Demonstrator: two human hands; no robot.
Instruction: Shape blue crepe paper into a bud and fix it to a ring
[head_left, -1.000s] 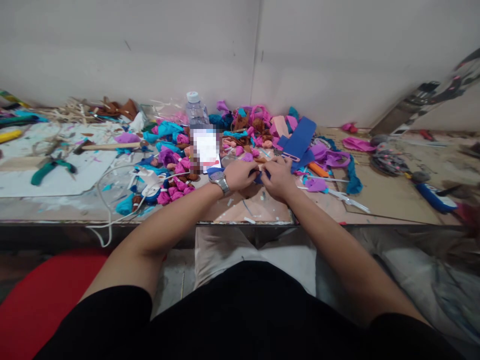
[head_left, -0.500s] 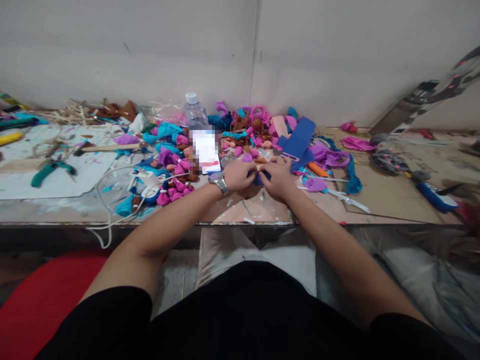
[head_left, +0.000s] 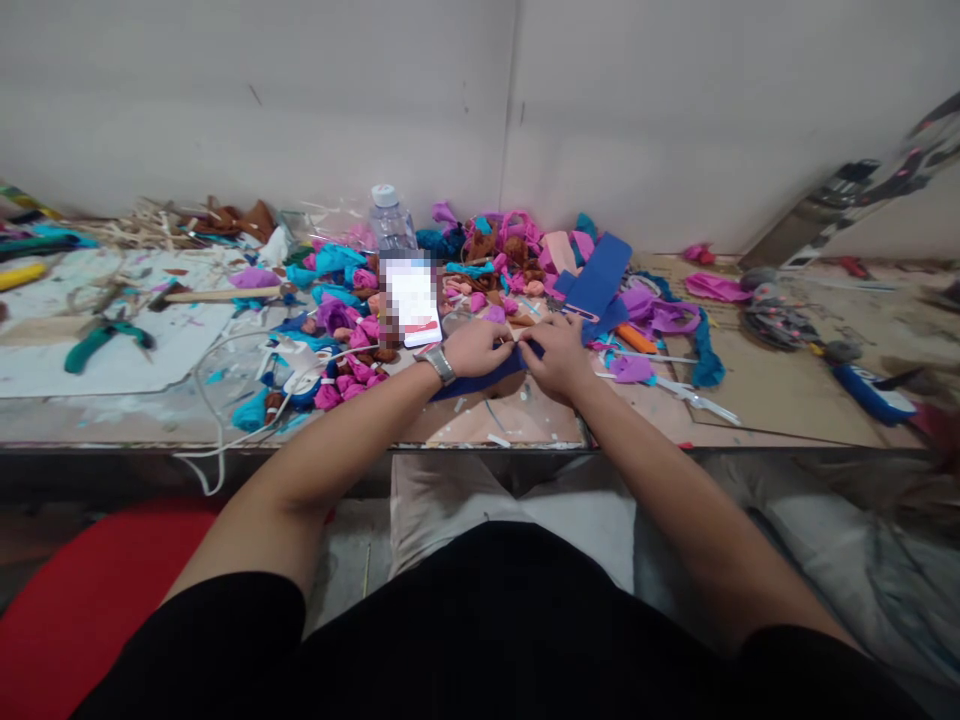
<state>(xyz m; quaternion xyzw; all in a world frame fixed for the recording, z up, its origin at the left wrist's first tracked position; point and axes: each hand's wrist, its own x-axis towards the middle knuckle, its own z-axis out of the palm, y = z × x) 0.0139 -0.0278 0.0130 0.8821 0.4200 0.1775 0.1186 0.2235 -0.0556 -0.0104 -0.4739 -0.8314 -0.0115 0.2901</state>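
Note:
Close together over the worktable, both of my hands grip a dark blue strip point(head_left: 484, 380) that looks like crepe paper. My left hand point(head_left: 476, 350), with a watch point(head_left: 442, 364) at its wrist, pinches the strip from the left. From the right, my right hand point(head_left: 556, 358) has its fingers curled closed on the strip's other end. The fingertips nearly meet, and what lies right between them is partly hidden. Beyond my right hand lies a folded blue paper piece point(head_left: 604, 275) with a pinkish slim object point(head_left: 582, 313) on it.
A lit phone point(head_left: 418, 300) leans before a water bottle point(head_left: 391, 225), among crumpled pink and blue paper pieces point(head_left: 349, 375). To the left lie green-handled pliers point(head_left: 90, 348), a hammer point(head_left: 221, 295) and a white cable point(head_left: 214, 425). An orange-handled cutter point(head_left: 637, 338) and cardboard point(head_left: 772, 385) are rightward.
The blue strip now stretches out to the left below my left hand, where little of it showed before. My hands have hardly moved.

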